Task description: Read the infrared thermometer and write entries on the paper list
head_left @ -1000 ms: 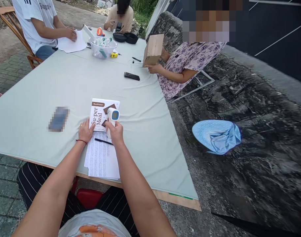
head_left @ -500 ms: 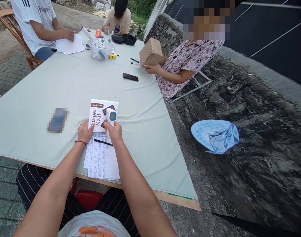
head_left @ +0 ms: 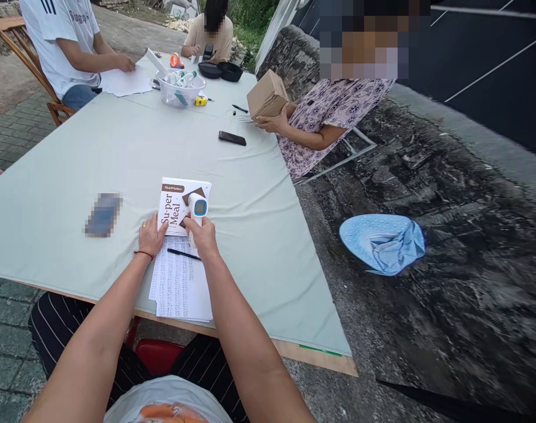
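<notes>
A white box (head_left: 167,205) with "Su-per Meal" printed on it is in front of me, near the table's front edge. My left hand (head_left: 152,236) grips its lower left side, the thumb over the printed face. Wrapped round the handle of a white infrared thermometer (head_left: 198,202) with a blue-rimmed screen is my right hand (head_left: 202,235). The thermometer is over the box's right part and hides some of it. Closer to me, printed sheets (head_left: 175,288) lie on the table, with a black pen (head_left: 183,254) across them.
A blurred phone-like item (head_left: 103,215) lies left on the table (head_left: 74,158). Farther back are a black case (head_left: 232,138), a clear basin (head_left: 179,94) of bottles and a yellow tape measure (head_left: 201,100). A person at right holds a cardboard box (head_left: 268,97); two others sit beyond.
My hands, the white box and the thermometer stay put. The person at right has tilted the cardboard box slightly. At far left, a person's hand has shifted on the papers.
</notes>
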`<state>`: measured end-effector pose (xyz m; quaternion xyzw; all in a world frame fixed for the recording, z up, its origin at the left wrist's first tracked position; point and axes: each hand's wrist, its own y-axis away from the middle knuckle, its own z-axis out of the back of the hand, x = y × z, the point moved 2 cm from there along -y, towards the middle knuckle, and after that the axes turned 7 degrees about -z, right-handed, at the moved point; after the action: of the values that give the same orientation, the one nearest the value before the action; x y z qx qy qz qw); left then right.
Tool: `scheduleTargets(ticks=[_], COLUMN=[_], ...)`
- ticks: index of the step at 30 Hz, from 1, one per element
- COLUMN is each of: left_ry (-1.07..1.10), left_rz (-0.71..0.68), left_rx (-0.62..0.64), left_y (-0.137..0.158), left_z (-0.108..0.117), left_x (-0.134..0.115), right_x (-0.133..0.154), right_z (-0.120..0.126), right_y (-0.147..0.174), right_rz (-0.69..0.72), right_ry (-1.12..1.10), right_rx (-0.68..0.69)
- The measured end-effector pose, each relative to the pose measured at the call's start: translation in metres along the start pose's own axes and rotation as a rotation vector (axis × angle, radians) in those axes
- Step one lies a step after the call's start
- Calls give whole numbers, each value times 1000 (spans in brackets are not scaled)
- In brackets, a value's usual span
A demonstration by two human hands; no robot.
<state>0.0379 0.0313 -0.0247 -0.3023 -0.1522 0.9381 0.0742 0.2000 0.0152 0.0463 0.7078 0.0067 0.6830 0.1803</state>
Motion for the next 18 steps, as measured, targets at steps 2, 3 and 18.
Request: scheduleTargets(ticks=[2,3,18], left_ry=[9,15,207], left_rz=[-7,-9,-25], left_rx=[14,20,-80], left_y=[0,0,1], left_z=[0,0,5], left_x=[0,1,1], right_x=[-1,-1,-4], right_z=[1,2,68], right_y=[0,1,70], right_rz=[7,9,-6], right_ry=[-4,-6,-28], right_rx=[17,23,34])
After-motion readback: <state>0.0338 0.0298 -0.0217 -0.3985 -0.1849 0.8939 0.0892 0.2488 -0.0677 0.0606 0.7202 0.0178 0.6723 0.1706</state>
